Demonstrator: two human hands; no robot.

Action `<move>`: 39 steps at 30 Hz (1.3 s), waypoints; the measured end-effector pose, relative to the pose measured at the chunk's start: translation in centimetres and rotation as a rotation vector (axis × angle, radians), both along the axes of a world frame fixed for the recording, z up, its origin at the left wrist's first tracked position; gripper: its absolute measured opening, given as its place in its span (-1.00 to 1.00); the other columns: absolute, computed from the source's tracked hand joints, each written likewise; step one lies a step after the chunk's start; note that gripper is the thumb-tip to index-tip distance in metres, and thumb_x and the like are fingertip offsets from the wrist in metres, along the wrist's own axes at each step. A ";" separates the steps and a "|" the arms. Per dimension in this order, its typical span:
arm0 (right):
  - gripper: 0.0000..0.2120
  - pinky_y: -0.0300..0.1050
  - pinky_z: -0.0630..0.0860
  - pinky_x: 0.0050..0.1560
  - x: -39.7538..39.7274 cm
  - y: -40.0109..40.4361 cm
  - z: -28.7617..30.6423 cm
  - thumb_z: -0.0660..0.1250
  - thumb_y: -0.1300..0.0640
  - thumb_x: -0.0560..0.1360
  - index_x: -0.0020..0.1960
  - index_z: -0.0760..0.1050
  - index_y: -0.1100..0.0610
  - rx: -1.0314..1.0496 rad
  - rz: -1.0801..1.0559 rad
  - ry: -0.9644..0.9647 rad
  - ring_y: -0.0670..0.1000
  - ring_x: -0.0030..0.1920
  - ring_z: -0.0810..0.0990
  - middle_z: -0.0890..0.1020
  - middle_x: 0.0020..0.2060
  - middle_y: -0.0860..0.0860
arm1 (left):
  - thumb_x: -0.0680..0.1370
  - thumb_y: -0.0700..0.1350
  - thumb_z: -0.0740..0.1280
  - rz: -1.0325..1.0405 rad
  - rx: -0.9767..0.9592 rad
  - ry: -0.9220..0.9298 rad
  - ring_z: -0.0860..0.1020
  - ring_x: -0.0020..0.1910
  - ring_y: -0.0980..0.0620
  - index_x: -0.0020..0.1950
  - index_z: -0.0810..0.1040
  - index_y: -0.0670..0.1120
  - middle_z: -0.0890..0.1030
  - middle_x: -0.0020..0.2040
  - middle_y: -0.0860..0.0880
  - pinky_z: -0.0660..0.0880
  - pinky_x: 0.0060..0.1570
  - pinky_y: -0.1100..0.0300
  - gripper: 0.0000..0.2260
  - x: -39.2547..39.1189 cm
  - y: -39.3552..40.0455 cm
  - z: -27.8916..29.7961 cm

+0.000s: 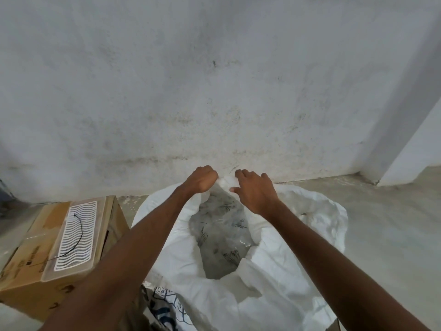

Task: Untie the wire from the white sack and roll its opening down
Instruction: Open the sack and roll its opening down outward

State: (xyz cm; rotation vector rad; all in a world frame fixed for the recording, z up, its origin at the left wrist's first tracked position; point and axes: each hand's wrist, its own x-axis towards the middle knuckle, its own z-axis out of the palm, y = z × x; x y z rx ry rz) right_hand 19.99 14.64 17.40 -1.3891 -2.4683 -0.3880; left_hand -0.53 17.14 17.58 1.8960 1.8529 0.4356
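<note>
The white sack (274, 271) stands on the floor below me with its mouth open, showing clear plastic-wrapped contents (222, 237) inside. My left hand (202, 179) is closed on the far rim of the sack's opening, close to the wall. Beside it, my right hand (255, 194) grips the same far rim, fingers curled over the fabric. A thin black wire (77, 235) lies loose on a white tray to the left, apart from the sack.
A cardboard box (28, 278) sits at the left with a clear-edged white patterned tray (76, 237) on top. A stained grey wall (214, 91) rises just behind the sack. Bare concrete floor (386, 223) lies to the right. Patterned cloth (167, 309) shows at the bottom.
</note>
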 end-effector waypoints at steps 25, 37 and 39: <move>-0.63 0.04 0.44 -0.04 5.2 1.8 -2.0 0.06 -0.04 0.70 0.14 0.57 0.12 -0.224 -0.148 0.223 0.23 -0.01 0.64 0.68 -0.03 0.14 | 0.64 0.19 0.10 -0.099 -0.050 -0.046 0.44 -0.17 -0.02 -0.16 0.45 -0.03 0.51 -0.20 0.01 0.34 -0.02 0.00 -0.64 1.6 1.5 -2.4; -0.53 0.13 0.51 0.17 7.1 2.8 -0.5 0.24 -0.02 0.63 0.04 0.57 0.43 -0.908 -0.211 0.789 0.20 0.04 0.66 0.67 0.02 0.31 | 0.67 0.15 0.15 -0.331 -0.057 -0.307 0.56 0.02 0.00 0.08 0.51 0.07 0.62 0.02 0.00 0.46 0.07 0.08 -0.78 6.5 0.3 -1.8; -0.46 0.21 0.48 0.27 7.5 2.6 -0.6 0.24 -0.11 0.53 0.08 0.59 0.39 -0.937 -0.204 0.827 0.22 0.06 0.66 0.67 0.05 0.29 | 0.68 0.07 0.17 -0.360 0.001 -0.224 0.49 -0.20 0.02 -0.06 0.51 -0.10 0.56 -0.19 -0.01 0.41 -0.11 0.12 -0.71 7.0 -0.1 -2.1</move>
